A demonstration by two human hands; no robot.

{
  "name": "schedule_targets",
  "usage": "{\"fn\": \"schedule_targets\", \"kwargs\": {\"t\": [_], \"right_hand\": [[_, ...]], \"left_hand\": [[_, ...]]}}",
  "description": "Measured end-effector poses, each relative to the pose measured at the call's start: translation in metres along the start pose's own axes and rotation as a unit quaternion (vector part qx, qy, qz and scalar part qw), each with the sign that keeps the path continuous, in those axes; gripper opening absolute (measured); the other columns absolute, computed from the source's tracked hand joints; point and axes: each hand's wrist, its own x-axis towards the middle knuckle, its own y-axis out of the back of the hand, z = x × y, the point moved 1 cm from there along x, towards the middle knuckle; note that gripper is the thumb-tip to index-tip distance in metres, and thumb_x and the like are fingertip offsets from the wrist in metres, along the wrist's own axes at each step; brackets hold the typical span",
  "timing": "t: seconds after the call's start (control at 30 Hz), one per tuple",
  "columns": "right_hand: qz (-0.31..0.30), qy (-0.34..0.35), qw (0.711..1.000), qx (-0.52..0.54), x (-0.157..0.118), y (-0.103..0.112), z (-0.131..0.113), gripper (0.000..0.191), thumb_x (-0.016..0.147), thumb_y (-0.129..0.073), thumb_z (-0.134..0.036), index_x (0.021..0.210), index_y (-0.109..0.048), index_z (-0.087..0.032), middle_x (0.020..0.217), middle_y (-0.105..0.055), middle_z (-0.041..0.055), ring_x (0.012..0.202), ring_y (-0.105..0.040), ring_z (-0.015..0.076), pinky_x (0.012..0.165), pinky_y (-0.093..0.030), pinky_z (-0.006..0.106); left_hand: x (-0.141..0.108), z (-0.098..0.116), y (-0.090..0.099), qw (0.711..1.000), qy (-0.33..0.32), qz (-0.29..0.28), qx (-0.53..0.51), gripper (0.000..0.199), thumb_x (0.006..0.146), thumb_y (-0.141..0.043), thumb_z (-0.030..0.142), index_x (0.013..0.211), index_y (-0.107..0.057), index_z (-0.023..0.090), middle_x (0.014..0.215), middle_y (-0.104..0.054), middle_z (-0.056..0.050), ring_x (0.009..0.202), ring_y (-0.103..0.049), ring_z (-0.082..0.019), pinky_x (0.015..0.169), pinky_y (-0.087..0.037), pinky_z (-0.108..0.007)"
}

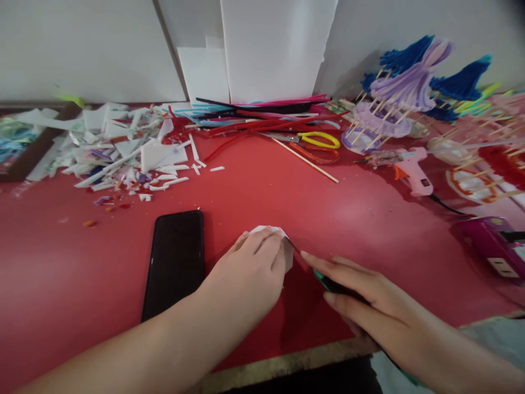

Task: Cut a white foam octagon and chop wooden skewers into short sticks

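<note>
My left hand (pixel 262 260) bends its fingers over a small white foam piece (pixel 289 258) with angled edges, holding it down on the red tabletop. Most of the piece is hidden under that hand. In my right hand (pixel 361 295) is a utility knife (pixel 324 280) with a green and black handle, the index finger stretched along it. Its thin dark blade points to the upper left and meets the foam's right edge beside my left fingertips. A black phone (pixel 174 262) lies flat just left of my left hand.
White foam scraps (pixel 135 145) are heaped at the back left. Pipe cleaners (pixel 262 112) and yellow-handled scissors (pixel 318 140) lie behind, near a wooden stick (pixel 305 160). To the right are a pink glue gun (pixel 414 169), a purple power strip (pixel 488 243) and fuzzy carousel-like models (pixel 397 93).
</note>
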Motion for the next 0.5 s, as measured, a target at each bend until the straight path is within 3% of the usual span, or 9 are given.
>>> {"fn": "schedule_targets", "kwargs": {"t": [0.17,0.27,0.37,0.43,0.5], "right_hand": [[0.042,-0.014,0.999,0.02,-0.025,-0.005,0.019,0.044,0.09,-0.049,-0.048,0.132,-0.054,-0.039,0.137,-0.058,0.0039,0.127,-0.052,0.0286,0.102,-0.046,0.048],[0.044,-0.048,0.996,0.067,-0.028,-0.009,0.022,0.044,0.089,-0.05,-0.048,0.132,-0.055,-0.039,0.134,-0.059,0.0068,0.097,-0.067,0.0236,0.073,-0.061,0.034],[0.019,-0.066,0.986,0.154,-0.025,-0.011,0.021,0.051,0.091,-0.047,-0.045,0.141,-0.045,-0.037,0.108,-0.068,0.008,0.059,-0.061,0.0115,0.046,-0.053,0.023],[-0.003,-0.073,0.973,0.217,-0.022,-0.009,0.019,0.055,0.093,-0.045,-0.042,0.146,-0.037,-0.033,0.075,-0.063,0.0016,0.049,-0.052,0.0094,0.043,-0.046,0.02],[-0.048,-0.098,0.959,0.263,-0.018,-0.004,0.019,0.057,0.094,-0.043,-0.04,0.149,-0.03,-0.032,0.057,-0.052,-0.0039,0.046,-0.049,0.0094,0.043,-0.042,0.019]], "left_hand": [[0.002,0.0,0.0,1.0,-0.006,0.019,-0.006,0.042,0.085,-0.062,0.016,0.123,-0.055,-0.001,0.122,-0.063,-0.022,0.114,-0.06,-0.034,0.094,-0.054,-0.045],[0.003,-0.004,0.008,1.0,-0.018,-0.002,-0.02,0.042,0.083,-0.063,0.012,0.122,-0.055,-0.001,0.123,-0.062,-0.022,0.114,-0.06,-0.033,0.094,-0.053,-0.045],[-0.002,-0.013,0.016,0.996,-0.038,-0.033,-0.068,0.039,0.082,-0.063,0.012,0.12,-0.056,0.007,0.125,-0.061,-0.016,0.118,-0.057,-0.03,0.101,-0.046,-0.046],[-0.008,-0.021,0.018,0.993,-0.046,-0.022,-0.104,0.044,0.081,-0.061,0.009,0.124,-0.053,0.012,0.13,-0.059,-0.012,0.123,-0.053,-0.026,0.108,-0.039,-0.043],[-0.013,-0.027,0.018,0.993,-0.028,-0.01,-0.115,0.054,0.08,-0.057,0.003,0.132,-0.047,0.014,0.136,-0.055,-0.01,0.125,-0.051,-0.022,0.108,-0.039,-0.038]]}}
